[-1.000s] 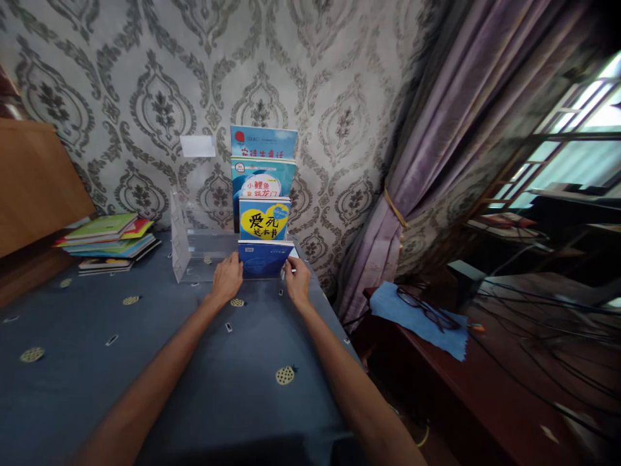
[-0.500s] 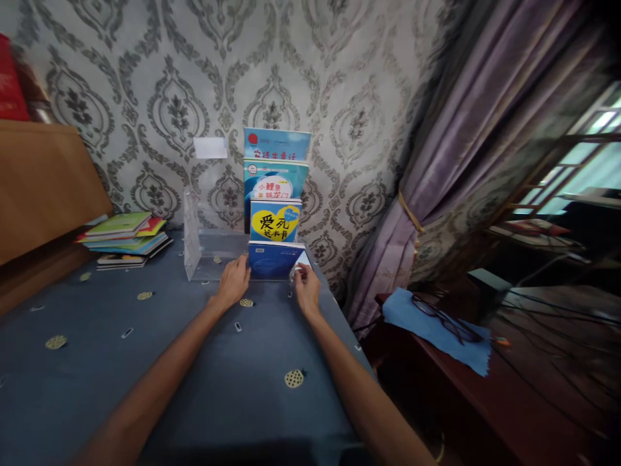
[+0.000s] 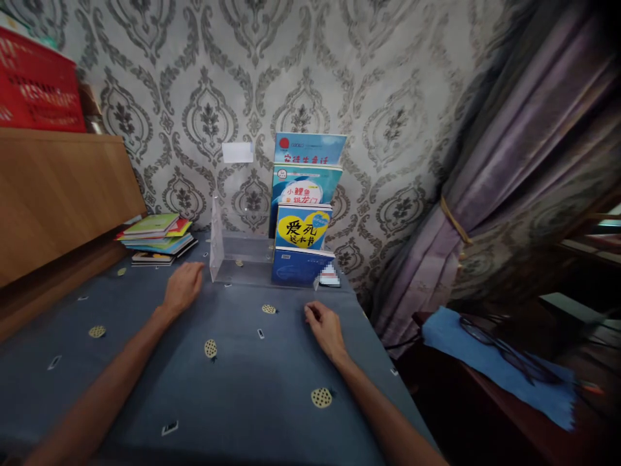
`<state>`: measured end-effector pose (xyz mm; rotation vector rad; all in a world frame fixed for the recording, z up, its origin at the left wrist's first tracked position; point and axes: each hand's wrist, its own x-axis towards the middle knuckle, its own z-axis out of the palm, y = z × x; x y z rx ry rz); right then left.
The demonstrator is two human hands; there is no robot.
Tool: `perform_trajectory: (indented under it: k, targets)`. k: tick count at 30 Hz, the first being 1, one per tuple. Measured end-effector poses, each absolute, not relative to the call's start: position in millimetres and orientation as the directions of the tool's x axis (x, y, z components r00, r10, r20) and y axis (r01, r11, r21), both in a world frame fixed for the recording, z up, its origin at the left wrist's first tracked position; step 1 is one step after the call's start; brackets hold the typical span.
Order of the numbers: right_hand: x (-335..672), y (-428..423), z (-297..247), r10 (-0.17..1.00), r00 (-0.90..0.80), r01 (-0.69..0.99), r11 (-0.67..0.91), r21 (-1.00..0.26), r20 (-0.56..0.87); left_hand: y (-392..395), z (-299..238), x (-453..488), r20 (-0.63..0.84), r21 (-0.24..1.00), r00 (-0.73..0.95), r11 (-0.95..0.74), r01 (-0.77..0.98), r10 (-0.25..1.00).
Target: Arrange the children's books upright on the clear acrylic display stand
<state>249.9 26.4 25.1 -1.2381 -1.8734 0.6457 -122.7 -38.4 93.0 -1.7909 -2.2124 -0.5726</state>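
Note:
A clear acrylic stand (image 3: 217,249) rises in tiers on the cloth-covered table. Its right half holds upright books stepped one behind another: a dark blue book (image 3: 298,267) in front, then a yellow-and-blue book (image 3: 304,226), a teal book (image 3: 306,184) and a light blue book (image 3: 310,147) at the back. My left hand (image 3: 183,288) is left of the stand, empty, its fingers reaching forward near a pile of books (image 3: 158,236). In front of the dark blue book, apart from it, my right hand (image 3: 326,328) has its fingers curled with nothing visible in them.
On the left stands a wooden cabinet (image 3: 63,194) with a red basket (image 3: 39,81) on top. A purple curtain (image 3: 485,168) hangs at the right. Beyond the table edge, glasses (image 3: 504,346) lie on a blue cloth (image 3: 446,330). A white card (image 3: 237,153) shows above the stand's left half.
Both hands have come away from the front book and the stand. My left hand went left toward the book pile; my right hand drew back nearer me. The view has turned left.

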Motion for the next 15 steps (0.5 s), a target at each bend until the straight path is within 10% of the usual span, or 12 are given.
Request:
perform_trajectory:
  k: [7,15]
  targets:
    - [248,23,31,0.915,-0.241,0.548,0.402,-0.733,0.322,-8,133,-212,0.431,0.142,-0.509,0.501,0.854,0.745]
    - [250,24,35,0.913,-0.249,0.579,0.408,-0.706,0.324,34,143,-255,0.384,0.108,-0.511,0.512,0.852,0.769]
